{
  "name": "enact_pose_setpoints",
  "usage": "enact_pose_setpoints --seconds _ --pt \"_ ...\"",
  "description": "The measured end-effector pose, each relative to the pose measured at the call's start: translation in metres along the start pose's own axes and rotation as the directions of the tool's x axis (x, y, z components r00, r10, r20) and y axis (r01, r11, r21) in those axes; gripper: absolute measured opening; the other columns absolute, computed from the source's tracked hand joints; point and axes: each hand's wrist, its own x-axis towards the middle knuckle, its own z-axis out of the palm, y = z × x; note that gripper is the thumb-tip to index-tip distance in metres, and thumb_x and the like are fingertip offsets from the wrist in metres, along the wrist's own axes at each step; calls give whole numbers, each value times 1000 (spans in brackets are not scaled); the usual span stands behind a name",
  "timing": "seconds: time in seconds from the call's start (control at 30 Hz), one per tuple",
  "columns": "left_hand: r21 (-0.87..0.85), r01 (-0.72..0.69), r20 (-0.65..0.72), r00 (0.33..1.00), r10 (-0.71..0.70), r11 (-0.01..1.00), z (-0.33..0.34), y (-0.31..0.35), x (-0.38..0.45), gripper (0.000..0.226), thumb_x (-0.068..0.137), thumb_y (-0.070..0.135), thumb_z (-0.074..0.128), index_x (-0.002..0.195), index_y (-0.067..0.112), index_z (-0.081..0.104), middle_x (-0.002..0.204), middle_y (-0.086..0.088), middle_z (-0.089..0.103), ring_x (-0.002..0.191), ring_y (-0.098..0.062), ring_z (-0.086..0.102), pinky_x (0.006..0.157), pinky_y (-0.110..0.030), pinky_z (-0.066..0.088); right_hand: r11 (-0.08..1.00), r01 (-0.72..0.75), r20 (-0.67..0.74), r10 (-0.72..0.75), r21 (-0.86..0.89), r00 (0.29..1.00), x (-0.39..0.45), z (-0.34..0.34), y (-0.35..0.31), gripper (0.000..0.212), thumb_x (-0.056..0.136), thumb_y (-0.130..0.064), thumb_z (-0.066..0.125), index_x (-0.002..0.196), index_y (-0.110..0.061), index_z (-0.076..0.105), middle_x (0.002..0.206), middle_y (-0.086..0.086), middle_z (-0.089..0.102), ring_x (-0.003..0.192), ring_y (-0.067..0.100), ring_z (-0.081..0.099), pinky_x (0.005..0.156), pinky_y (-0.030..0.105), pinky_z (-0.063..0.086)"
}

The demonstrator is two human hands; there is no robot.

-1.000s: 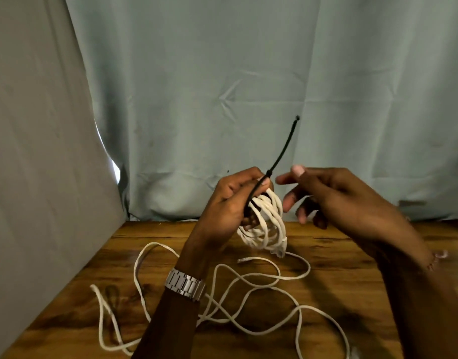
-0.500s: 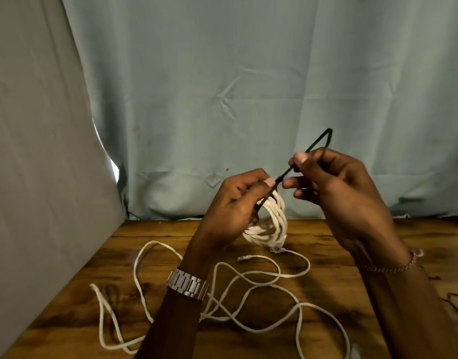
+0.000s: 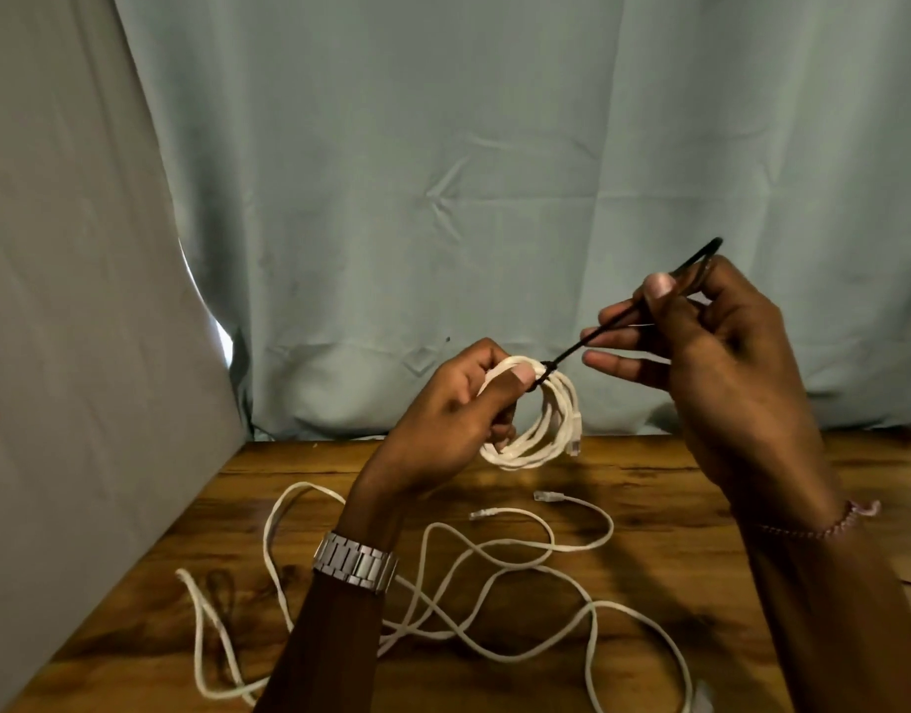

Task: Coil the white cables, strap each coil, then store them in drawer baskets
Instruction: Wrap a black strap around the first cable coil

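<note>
Black strap now tighter round coil, right hand farther out

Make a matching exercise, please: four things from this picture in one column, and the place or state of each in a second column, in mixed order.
Things:
1. coiled cable
2. black strap
3. loose cable
4. watch

Places or states:
A. lies spread on the wooden table
B. is worn on the left wrist
C. is held above the table by the left hand
D. is pulled taut by the right hand

Pairs: 1-C, 2-D, 3-A, 4-B
</note>
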Motion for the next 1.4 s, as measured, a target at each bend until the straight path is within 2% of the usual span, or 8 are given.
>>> enact_pose_setpoints --seconds 0.37,0.57,0.7,0.83,1.0,1.1,1.27,1.4 --pt "255 -58 -116 989 90 965 6 -9 1 23 100 51 45 97 29 52 68 5 51 64 -18 50 68 -58 50 972 131 266 -76 -193 961 -9 7 5 23 104 -27 49 96 -6 57 82 3 72 82 14 74 75 29 62" --pt "313 -58 -151 982 110 948 6 -12 3 28 98 54 43 101 27 52 75 3 53 70 -18 55 68 -49 52 950 205 383 -103 -237 918 -10 6 2 23 103 -27 50 95 -7 58 85 1 70 87 14 74 78 27 61" --pt "259 -97 -145 980 138 961 4 -11 4 20 103 40 46 113 24 54 69 18 54 64 -5 50 65 -36 46 991 104 269 -77 -89 960 -10 6 -5 20 102 -27 50 94 -12 59 89 6 74 86 18 75 71 30 62" --pt "170 -132 -155 975 159 976 6 -4 2 16 105 31 46 108 18 55 60 12 49 57 -13 42 57 -43 41 997 68 146 -71 24 987 -7 6 -6 19 98 -28 58 103 -10 64 96 6 76 91 19 76 75 30 62" --pt "115 -78 -196 975 100 990 11 -4 4 17 105 31 48 108 16 55 59 12 46 57 -6 44 60 -33 44 924 232 229 -166 -303 959 -5 9 10 32 85 -29 75 116 -25 71 102 -13 74 96 -4 70 81 12 55" --pt "68 -55 -154 986 65 996 11 -3 4 19 105 31 48 109 14 55 59 12 44 57 -6 42 59 -32 42 865 304 226 -229 -399 947 -2 11 21 24 87 -25 76 111 -25 76 101 -15 75 94 -5 70 83 15 56" --pt "-76 -22 -26 999 20 997 13 1 2 17 105 17 47 104 0 50 63 1 41 53 -12 39 55 -33 42 963 158 126 -133 -219 983 5 8 25 17 89 -22 73 103 -15 79 80 -2 77 73 12 75 68 22 60" --pt "-198 -10 20 1000 15 980 14 1 0 10 104 8 47 98 2 52 72 -9 44 54 -15 46 53 -32 46 980 83 105 -64 -180 992 6 7 27 13 91 -22 70 100 -17 78 80 -1 77 70 15 74 65 24 60"
